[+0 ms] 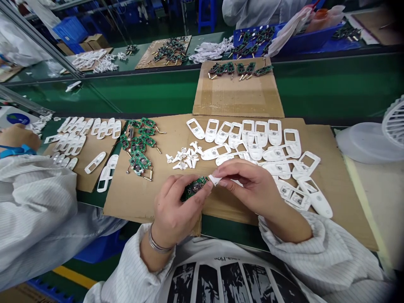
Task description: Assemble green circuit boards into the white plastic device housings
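My left hand (176, 204) grips a green circuit board (194, 188) between thumb and fingers. At the board's right end, my right hand (249, 183) pinches a small white plastic piece (214, 179) that touches or nearly touches it; the exact contact is hidden by the fingertips. Just beyond my hands lies a pile of small white plastic parts (186, 158). Left of the pile are several more circuit boards (139, 147) with metal pieces attached. Many white plastic housings (248, 134) with rectangular openings are spread out behind and to the right of my right hand.
Cardboard (221, 210) covers the bench under the parts. A co-worker's sleeve (38, 202) and more white housings (75, 130) are at the left. Another cardboard sheet (236, 94) with boards leans up at the back. A white fan (394, 122) stands at the right edge.
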`<state>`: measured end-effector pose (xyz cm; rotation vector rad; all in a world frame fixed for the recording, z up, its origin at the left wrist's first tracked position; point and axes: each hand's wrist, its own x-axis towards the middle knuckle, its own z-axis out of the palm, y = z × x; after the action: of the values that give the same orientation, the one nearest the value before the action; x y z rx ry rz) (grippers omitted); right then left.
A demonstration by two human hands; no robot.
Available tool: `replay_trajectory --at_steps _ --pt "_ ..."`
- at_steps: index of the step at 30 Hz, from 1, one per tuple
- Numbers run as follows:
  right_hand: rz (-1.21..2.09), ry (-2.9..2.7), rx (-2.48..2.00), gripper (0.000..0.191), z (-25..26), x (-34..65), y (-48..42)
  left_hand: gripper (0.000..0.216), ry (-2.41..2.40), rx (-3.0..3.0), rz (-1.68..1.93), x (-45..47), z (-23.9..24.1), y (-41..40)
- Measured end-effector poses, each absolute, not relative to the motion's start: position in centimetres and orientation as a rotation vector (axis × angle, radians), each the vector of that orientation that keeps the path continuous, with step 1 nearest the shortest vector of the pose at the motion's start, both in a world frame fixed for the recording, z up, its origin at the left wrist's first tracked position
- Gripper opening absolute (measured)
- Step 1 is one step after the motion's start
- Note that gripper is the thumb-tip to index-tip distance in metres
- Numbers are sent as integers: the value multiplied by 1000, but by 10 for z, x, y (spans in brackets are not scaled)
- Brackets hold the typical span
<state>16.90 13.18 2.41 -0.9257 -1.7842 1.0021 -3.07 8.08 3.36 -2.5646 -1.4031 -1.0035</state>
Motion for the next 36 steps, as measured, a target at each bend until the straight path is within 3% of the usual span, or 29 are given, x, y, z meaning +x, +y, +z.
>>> replay_trajectory --at_steps 8,22,27,36 --pt "888 -1901 -991 9 27 170 131 39 -1427 -2548 -1038 -30 34 82" --pt "1341 -1616 -1046 16 21 167 128 33 -1437 -2545 -1268 -27 37 85" --pt "1129 -1656 -985 9 21 168 129 30 -1457 -2546 -1261 -29 35 85" --pt "1103 -1669 -999 8 23 169 129 29 -1442 -2578 -1207 -31 35 83"
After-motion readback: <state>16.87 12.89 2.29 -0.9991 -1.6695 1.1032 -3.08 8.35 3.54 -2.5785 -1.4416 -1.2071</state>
